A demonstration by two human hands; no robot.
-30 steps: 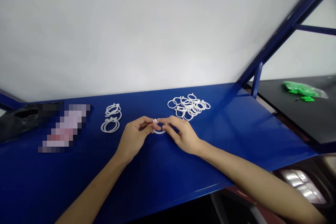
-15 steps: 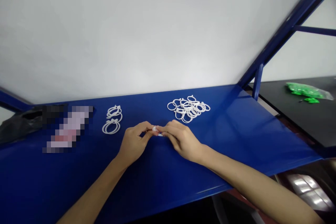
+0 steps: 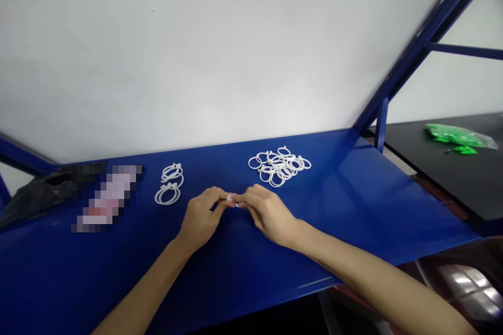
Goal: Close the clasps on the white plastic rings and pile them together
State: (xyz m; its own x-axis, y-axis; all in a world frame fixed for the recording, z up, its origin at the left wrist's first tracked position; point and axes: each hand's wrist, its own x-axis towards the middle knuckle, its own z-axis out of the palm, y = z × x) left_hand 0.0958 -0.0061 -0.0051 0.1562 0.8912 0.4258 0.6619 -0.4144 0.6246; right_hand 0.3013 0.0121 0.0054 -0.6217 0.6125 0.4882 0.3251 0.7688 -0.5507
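Observation:
My left hand (image 3: 202, 215) and my right hand (image 3: 271, 213) meet over the blue table (image 3: 220, 282), fingertips pinched together on a small white plastic ring (image 3: 230, 198). Most of that ring is hidden behind the fingers. Beyond my right hand lies a loose pile of white rings (image 3: 281, 165), overlapping one another, with small knobs on their rims. To the left of my left hand sits a smaller group of white rings (image 3: 168, 196), several of them partly stacked.
A black plastic bag (image 3: 39, 191) and a blurred-out pinkish packet (image 3: 113, 188) lie at the table's left. Behind stands a white wall panel (image 3: 220, 52). At right, past a blue frame post (image 3: 381, 125), a clear bag of green pieces (image 3: 456, 136) rests on a black table (image 3: 444, 172).
The camera view has shifted slightly. Both hands keep their pinch on the small white ring, with only a slight change in finger position.

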